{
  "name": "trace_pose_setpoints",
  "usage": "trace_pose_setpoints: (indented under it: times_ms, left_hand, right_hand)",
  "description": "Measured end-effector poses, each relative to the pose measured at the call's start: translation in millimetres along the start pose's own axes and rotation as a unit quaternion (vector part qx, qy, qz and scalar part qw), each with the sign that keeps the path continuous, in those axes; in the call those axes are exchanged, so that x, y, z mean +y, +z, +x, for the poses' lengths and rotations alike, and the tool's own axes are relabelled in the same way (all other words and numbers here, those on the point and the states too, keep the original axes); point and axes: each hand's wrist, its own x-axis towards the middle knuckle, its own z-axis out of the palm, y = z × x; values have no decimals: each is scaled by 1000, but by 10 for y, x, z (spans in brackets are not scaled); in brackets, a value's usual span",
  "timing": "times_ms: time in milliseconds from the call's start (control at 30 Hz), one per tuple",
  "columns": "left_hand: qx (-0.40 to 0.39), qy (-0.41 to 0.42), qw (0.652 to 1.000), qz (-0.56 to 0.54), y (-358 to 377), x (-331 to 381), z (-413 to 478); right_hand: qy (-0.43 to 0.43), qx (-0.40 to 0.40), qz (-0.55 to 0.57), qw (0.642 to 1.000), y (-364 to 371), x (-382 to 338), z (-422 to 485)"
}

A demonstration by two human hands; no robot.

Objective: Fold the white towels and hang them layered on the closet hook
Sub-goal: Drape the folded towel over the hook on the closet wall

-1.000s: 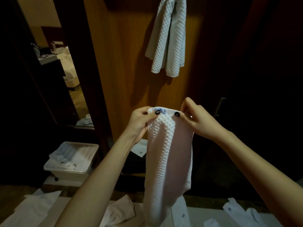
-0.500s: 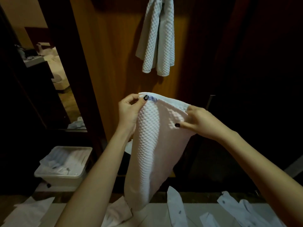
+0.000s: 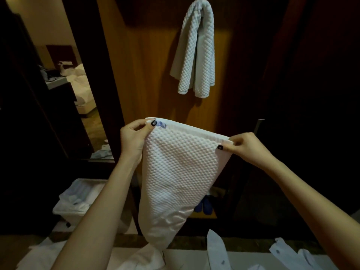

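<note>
Lower left of the frame: a white plastic bin (image 3: 78, 207) stands on the floor and holds pale folded cloth.

Centre left: the left hand (image 3: 134, 139) pinches the upper left corner of a white towel (image 3: 181, 172) between thumb and curled fingers.

Centre: the white towel is held up in front of a wooden panel (image 3: 152, 75). Its top edge runs taut between both hands and slopes down toward the right. The body hangs and narrows to a point at lower centre.

Upper centre: a second towel (image 3: 196, 55), folded, hangs doubled over on the panel. Its mounting point is hidden by the cloth.

Centre right: the right hand (image 3: 247, 147) pinches the upper right corner of the white towel.

Lower right: loose white cloths (image 3: 292, 256) lie on a pale surface.
</note>
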Motion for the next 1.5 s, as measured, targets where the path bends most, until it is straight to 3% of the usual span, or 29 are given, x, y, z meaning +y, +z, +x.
trace_pose_setpoints:
  times_ms: [167,267,367,433,533,567,633,700,800,900,1067,1167,1300,1500]
  left_hand:
    - [24,118,980,156,-177,87,160]
    - [40,108,972,207,-199,72,178]
    - [49,107,957,266,-160,-15,127]
    - [17,166,916,364,-95,-74,50]
    - [-59,242,828,502,28,-183,-38]
    - [-66,247,817,516,80,-198,-58]
    - [-52,226,835,498,219,-194,-93]
    - [-29,178,884,431,396,-169,-123]
    - [-49,98,942,317,616,-127,-114]
    - [-96,46,967,233,674,-63,-64]
    - [-182,17,972,149,619,18,-34]
    - [-241,25,959,144,570,74,-37]
    - [-243,27,964,108,497,186,6]
    - [-257,48,960,100,425,324,28]
  right_hand:
    - [-56,126,36,990,1,-306,269]
    - [-58,117,14,991,-102,-415,392]
    - [-38,70,-80,994,-207,-362,440]
    - [-41,57,-127,989,-203,-281,409]
    - [-14,79,-150,985,-97,-123,296]
    - [5,95,-143,985,-51,-84,265]
    - [37,140,-80,986,47,-52,215]
    - [37,145,7,989,101,-140,176]
    - [-18,65,100,993,126,-297,112]
    - [-26,-4,112,993,70,-416,109]
    - [-29,-123,84,988,-35,-551,188]
    - [-107,-79,17,991,-28,-659,221]
    - [-204,-10,-58,977,-34,-819,307]
    - [-224,2,-111,968,-17,-972,436]
